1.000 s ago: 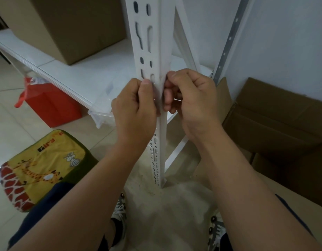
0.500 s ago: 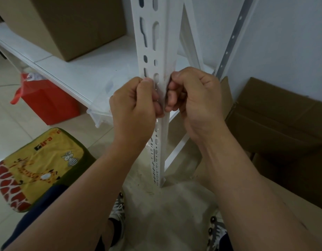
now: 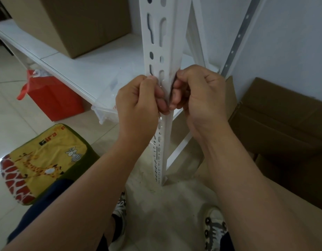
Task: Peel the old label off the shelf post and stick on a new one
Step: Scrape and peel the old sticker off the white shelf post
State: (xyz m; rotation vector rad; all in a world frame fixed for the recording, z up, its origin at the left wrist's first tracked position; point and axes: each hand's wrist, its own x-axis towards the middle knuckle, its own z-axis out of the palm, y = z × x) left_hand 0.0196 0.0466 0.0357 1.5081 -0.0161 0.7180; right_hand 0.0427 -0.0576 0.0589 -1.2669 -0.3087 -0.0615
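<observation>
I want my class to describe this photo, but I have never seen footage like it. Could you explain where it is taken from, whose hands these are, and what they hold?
There is no machine here: one camera worn on a person's head looks down at their own bare hands. The left hand and right hand curl their fingers against the white slotted metal shelf post, seemingly picking at a label; the label itself is hidden. A brown cardboard box stands on the white shelf board. On the floor are a red bag and a yellow giraffe-print cushion.
</observation>
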